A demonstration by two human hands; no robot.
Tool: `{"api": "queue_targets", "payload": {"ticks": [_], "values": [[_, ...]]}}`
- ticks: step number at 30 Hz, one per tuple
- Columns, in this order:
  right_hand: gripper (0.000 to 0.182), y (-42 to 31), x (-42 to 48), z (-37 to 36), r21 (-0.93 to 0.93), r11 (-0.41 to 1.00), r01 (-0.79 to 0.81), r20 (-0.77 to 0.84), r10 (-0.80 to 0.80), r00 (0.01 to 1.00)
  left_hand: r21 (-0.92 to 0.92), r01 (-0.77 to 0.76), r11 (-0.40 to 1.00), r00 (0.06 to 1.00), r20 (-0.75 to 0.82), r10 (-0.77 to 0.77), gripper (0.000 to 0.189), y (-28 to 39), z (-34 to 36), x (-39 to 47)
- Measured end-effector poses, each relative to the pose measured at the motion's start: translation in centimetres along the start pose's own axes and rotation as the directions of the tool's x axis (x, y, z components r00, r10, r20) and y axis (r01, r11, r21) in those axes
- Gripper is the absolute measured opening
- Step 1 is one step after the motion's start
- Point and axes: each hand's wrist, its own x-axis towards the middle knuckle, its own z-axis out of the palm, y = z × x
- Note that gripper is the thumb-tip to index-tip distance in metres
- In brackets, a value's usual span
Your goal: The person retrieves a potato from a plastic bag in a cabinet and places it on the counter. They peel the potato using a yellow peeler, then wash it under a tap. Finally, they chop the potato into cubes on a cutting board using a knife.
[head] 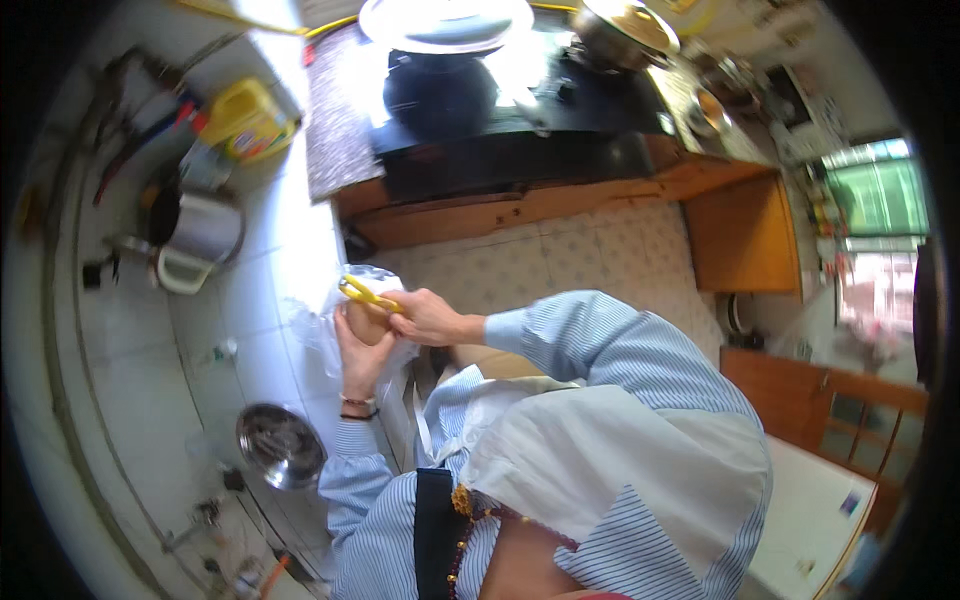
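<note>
My left hand [363, 358] cups a large, rounded, tan vegetable, perhaps a potato [367, 321], with thumb and fingers around its sides. In my right hand [426, 315] is a yellow-handled peeler [366, 292], held across the top of the vegetable. The peeler's blade is too small to make out. Beneath and around both hands spreads a clear plastic bag [319, 330], with something pale inside its far part. The bag lies at the edge of the white-tiled counter [270, 300].
An electric kettle [202, 229] and a yellow jug [247, 120] stand on the left counter. Nearer me there is a steel bowl [281, 446]. Ahead are a black gas stove [442, 97], a lidded pan [446, 26] and a steel pot [626, 34]. A wooden cabinet [742, 232] juts out at right.
</note>
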Motion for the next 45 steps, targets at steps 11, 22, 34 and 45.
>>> {"api": "queue_targets", "payload": {"ticks": [11, 22, 34, 45], "values": [[0.037, 2.5, -20.7, -17.3, 0.056, 0.990, -0.129, -0.776, 0.125, 0.618, -0.240, -0.203, 0.949, 0.698, 0.644, 0.313, 0.084, 14.5, 23.9, -0.6], [0.037, 10.6, -36.1, -38.2, 0.119, 0.979, -0.164, -0.961, 0.155, 0.230, -0.247, -0.524, 0.815, 0.403, 0.771, 0.493, 0.081, 23.7, 55.0, 0.0], [0.030, 17.1, -43.8, -59.3, -0.059, 0.908, -0.414, -0.997, -0.071, -0.014, -0.252, -0.801, 0.543, 0.225, 0.714, 0.663, 0.083, 33.1, 79.9, 3.1], [0.028, 24.9, -51.5, -76.4, 0.168, 0.855, -0.491, -0.971, 0.057, -0.234, -0.443, -0.660, 0.606, -0.018, 0.816, 0.578, 0.076, 38.6, 103.7, 6.3]]}}
